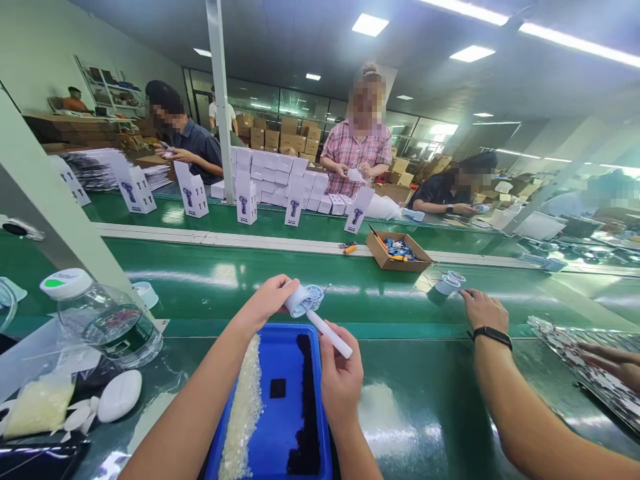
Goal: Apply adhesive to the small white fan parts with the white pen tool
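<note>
My left hand [277, 293] is closed round a light-blue plastic fan housing [299, 302], whose round spoked end faces right; a thin wire seems to stick out from it. In my right hand [343, 373] is a white rod-like tool [333, 335], its upper tip touching or very near the housing's rim. Both hands are above a blue tray [273, 433]. Inside it, small translucent pieces [243, 400] lie along the left, black pieces [306, 407] along the right, and a single black square [278, 388] between them.
At right, a co-worker's hand [484, 312] with a black band touches similar housings [447, 283]. A cardboard box [407, 263] of small parts stands on the green belt [200, 267]. Left are a water bottle [113, 323] and a white oval case [120, 396]. Printed boxes [247, 205] stand beyond.
</note>
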`<action>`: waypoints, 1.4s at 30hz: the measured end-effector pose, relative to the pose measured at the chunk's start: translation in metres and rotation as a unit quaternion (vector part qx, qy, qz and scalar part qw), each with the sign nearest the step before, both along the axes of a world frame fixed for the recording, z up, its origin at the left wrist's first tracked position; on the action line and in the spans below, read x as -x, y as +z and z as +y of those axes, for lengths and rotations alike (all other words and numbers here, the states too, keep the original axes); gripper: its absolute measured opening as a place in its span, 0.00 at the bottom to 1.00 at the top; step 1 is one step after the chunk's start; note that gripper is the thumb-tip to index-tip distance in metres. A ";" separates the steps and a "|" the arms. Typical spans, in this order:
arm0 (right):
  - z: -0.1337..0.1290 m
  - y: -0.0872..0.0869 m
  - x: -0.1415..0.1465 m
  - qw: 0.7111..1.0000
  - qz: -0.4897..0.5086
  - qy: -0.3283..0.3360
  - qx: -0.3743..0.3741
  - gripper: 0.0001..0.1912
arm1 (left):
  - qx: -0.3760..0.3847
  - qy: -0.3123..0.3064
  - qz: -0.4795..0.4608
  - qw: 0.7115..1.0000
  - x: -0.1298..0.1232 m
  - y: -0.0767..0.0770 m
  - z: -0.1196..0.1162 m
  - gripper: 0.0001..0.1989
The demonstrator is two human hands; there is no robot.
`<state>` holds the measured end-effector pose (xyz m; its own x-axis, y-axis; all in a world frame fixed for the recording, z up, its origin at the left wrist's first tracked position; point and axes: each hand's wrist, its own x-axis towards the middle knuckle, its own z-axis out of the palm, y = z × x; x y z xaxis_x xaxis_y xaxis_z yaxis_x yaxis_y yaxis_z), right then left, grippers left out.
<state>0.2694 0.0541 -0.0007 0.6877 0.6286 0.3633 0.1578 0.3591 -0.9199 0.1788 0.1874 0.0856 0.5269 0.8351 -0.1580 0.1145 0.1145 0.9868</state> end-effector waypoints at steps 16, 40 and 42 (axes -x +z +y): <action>0.004 -0.011 0.008 0.997 -0.035 -0.039 -0.050 0.12 | 0.018 -0.004 0.056 0.998 -0.010 0.008 -0.015 0.22; 0.064 0.033 -0.158 0.981 -0.025 -0.017 -0.192 0.14 | -0.005 0.169 -0.167 0.971 -0.029 0.004 -0.038 0.26; 0.043 0.038 -0.191 0.976 -0.030 -0.059 -0.206 0.12 | 0.024 0.184 -0.170 0.968 -0.032 0.006 -0.042 0.26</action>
<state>0.4605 0.0975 0.0376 0.7160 0.3375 0.6111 0.2708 0.6726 -0.6887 0.2103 0.1455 0.0912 0.2243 0.9719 -0.0712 -0.2737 0.1329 0.9526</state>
